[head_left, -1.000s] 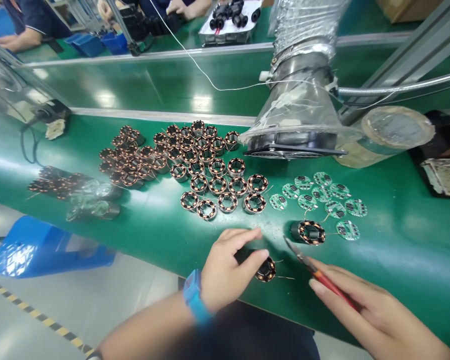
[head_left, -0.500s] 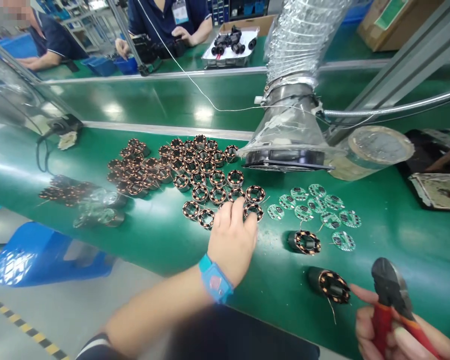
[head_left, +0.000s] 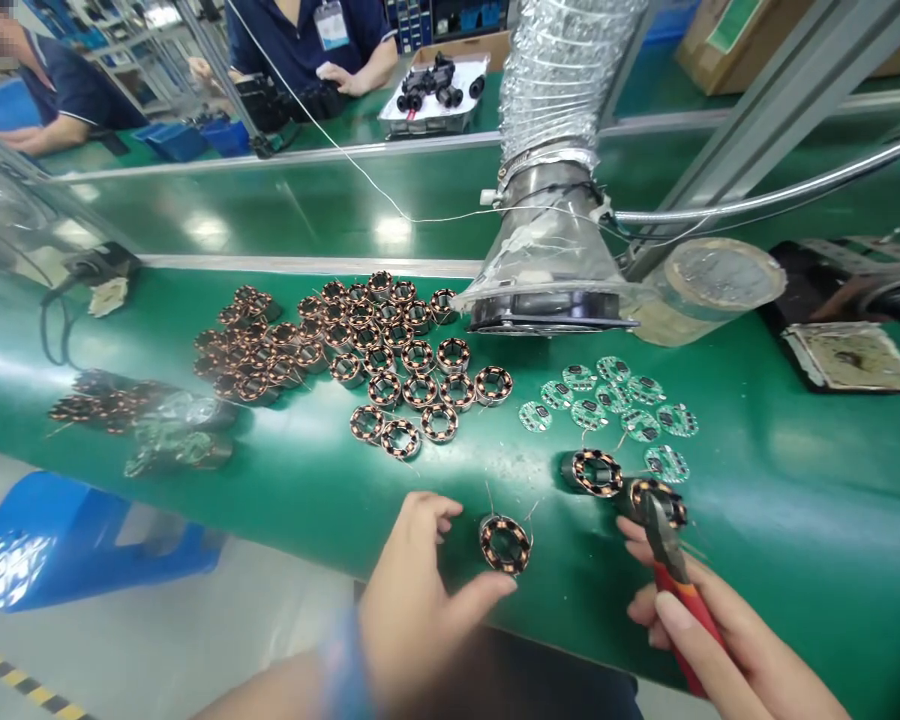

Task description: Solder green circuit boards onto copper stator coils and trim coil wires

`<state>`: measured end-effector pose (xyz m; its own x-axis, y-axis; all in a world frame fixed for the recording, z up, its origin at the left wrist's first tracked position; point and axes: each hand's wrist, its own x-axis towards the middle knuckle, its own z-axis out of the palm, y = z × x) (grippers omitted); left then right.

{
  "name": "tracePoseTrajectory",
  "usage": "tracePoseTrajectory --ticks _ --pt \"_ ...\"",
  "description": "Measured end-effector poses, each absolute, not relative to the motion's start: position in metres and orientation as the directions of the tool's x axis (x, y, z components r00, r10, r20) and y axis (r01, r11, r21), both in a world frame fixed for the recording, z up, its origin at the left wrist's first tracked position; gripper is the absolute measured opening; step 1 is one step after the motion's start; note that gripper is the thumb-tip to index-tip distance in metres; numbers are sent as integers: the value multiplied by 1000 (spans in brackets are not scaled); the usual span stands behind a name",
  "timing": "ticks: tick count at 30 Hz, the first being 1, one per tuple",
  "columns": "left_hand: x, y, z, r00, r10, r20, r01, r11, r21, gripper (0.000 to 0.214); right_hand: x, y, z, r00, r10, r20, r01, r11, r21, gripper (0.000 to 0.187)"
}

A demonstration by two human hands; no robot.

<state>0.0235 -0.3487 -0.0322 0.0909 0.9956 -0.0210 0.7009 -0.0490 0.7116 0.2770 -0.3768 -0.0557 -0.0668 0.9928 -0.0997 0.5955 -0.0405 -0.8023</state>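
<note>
A copper-wound motor stator (head_left: 526, 545) stands on the bench, two thin wire ends sticking up from it. Beside it my left hand (head_left: 418, 590) is held with fingers and thumb apart; the thumb tip is at the stator's lower edge, and whether it touches I cannot tell. In my right hand (head_left: 735, 625) are red-handled cutting pliers (head_left: 667, 548), jaws pointing up and away. Their tip overlaps another stator (head_left: 673, 500), with my right fingertips close by its dark side. One more stator (head_left: 574, 472) sits just left of that.
Several stators (head_left: 420, 392) are grouped at mid-bench. Round green circuit boards (head_left: 588, 414) lie to their right. A fume hood (head_left: 547, 275) hangs behind, near a round container (head_left: 709, 290) and a soldering stand (head_left: 840, 345). Co-workers (head_left: 337, 80) sit across the bench.
My left hand has come back from the stator group, and one stator now stands beside it. My right hand has moved left and up with the pliers; the stator near it has shifted farther back.
</note>
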Motion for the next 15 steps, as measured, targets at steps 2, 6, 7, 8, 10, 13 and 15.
tracePoseTrajectory --ticks 2,6,7,8,10,13,15 --pt "24 -338 -31 164 979 -124 664 -16 748 53 268 -371 -50 -81 977 -198 479 -136 -867 37" --pt "31 -314 -30 346 923 -166 585 -74 808 60 236 -355 -34 -199 882 -428 155 -403 -902 44" --pt "33 -309 -30 366 913 -180 573 -68 817 58 230 -351 -31 -217 864 -455 76 -450 -890 42" --pt "35 -305 -30 376 906 -193 566 -59 822 57 226 -347 -28 -217 855 -472 -5 -484 -875 39" --pt "36 -300 -31 375 902 -212 561 -38 827 58 228 -344 -27 -183 864 -469 -154 -497 -854 34" --pt "36 -297 -32 399 894 -204 526 -41 850 50 249 -348 -35 -84 912 -402 -202 -411 -889 32" --pt "37 -296 -33 446 878 -175 476 -67 877 39 265 -355 -43 -75 940 -333 -28 -336 -941 34"
